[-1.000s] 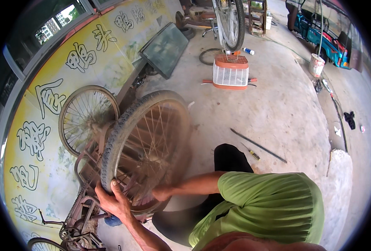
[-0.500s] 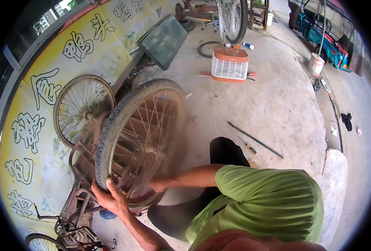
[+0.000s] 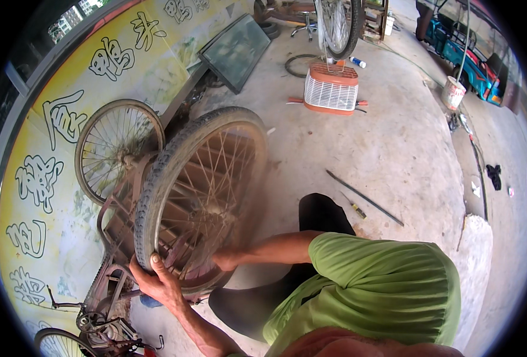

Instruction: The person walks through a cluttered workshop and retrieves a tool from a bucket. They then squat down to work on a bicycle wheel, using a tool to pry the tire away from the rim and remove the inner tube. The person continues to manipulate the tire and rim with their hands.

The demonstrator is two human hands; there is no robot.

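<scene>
Down at its lower rim, the big spoked wheel (image 3: 201,196) is gripped by the left hand (image 3: 156,279), thumb pressed over the grey tyre. Inside the spokes, the right hand (image 3: 227,260) reaches near the rim; its grip cannot be told. Behind stands a smaller wheel (image 3: 118,149).

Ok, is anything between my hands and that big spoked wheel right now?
Nothing visible. The left hand already grips the wheel at the tyre's lower rim, thumb over the tread, and the right hand reaches in among the spokes near the bottom.
</scene>
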